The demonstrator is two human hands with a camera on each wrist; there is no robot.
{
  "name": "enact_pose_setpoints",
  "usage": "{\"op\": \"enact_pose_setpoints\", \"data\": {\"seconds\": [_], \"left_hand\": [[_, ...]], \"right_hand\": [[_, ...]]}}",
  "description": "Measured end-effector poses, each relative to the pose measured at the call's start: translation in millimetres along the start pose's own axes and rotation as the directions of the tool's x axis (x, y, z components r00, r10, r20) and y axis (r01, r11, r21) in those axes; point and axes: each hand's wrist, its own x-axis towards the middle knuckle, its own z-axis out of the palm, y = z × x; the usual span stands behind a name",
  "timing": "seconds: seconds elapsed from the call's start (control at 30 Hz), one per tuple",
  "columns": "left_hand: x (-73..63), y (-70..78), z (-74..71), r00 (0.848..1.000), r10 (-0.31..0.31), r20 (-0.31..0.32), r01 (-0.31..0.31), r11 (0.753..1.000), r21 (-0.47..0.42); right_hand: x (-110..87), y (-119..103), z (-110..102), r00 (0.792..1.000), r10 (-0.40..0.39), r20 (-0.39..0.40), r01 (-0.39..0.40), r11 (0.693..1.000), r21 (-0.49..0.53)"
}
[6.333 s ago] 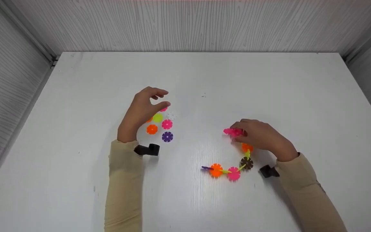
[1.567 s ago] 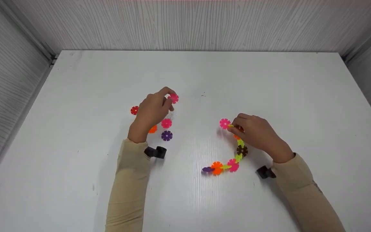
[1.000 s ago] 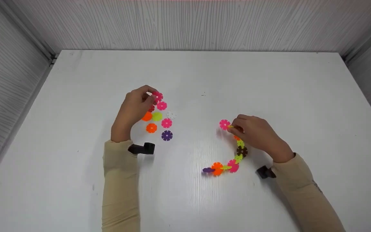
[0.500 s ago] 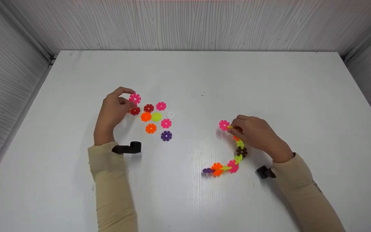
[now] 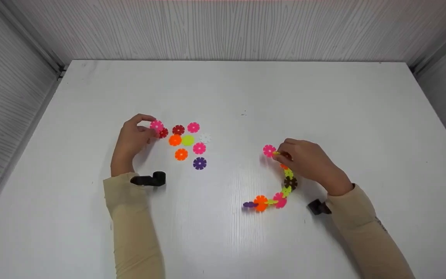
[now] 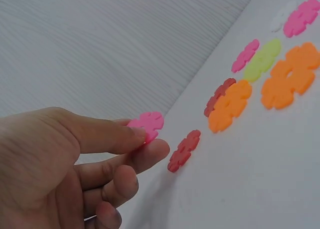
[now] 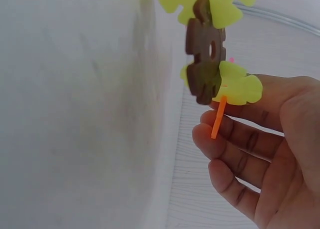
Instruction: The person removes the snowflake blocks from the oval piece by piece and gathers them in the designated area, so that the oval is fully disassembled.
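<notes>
My left hand (image 5: 129, 140) pinches a pink notched disc (image 5: 156, 125) between thumb and finger; the left wrist view has it raised above a red disc (image 6: 184, 151) on the table. In my right hand (image 5: 308, 161) is the upper end of a curved chain of interlocked discs. A pink disc (image 5: 269, 150) sticks out past my fingertips at that end. Below the hand the chain runs through a brown disc (image 5: 290, 183) and yellow, pink and orange ones to a purple disc (image 5: 249, 204). My fingers hide part of the upper chain.
Several loose discs lie on the white table (image 5: 223, 248) between the hands, among them an orange disc (image 5: 181, 154), a yellow disc (image 5: 187, 140), a white disc (image 5: 205, 138) and a loose purple disc (image 5: 199, 163). A wood-patterned wall (image 5: 223, 31) stands behind.
Fingers spread and nothing held 6.3 seconds ago, my left hand later has the pink disc, carries it left across the loose discs and lowers it slightly. My right hand barely moves over the last second.
</notes>
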Motion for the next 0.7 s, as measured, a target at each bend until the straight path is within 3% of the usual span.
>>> {"op": "enact_pose_setpoints", "data": {"seconds": [0.3, 0.5, 0.7], "left_hand": [[-8.7, 2.8, -9.4, 0.985, -0.026, 0.169, 0.015, 0.998, 0.065], [-12.0, 2.0, -13.8, 0.968, -0.076, 0.241, 0.045, 0.99, 0.134], [-14.0, 0.3, -16.2, 0.955, -0.105, 0.278, 0.067, 0.987, 0.143]], "right_hand": [[-0.2, -1, -1, 1.0, -0.016, 0.005, 0.016, 1.0, -0.003], [-0.2, -2, -1, 1.0, -0.016, 0.023, 0.016, 1.0, -0.005], [-0.9, -1, 0, 1.0, -0.017, 0.014, 0.017, 1.0, 0.001]]}}
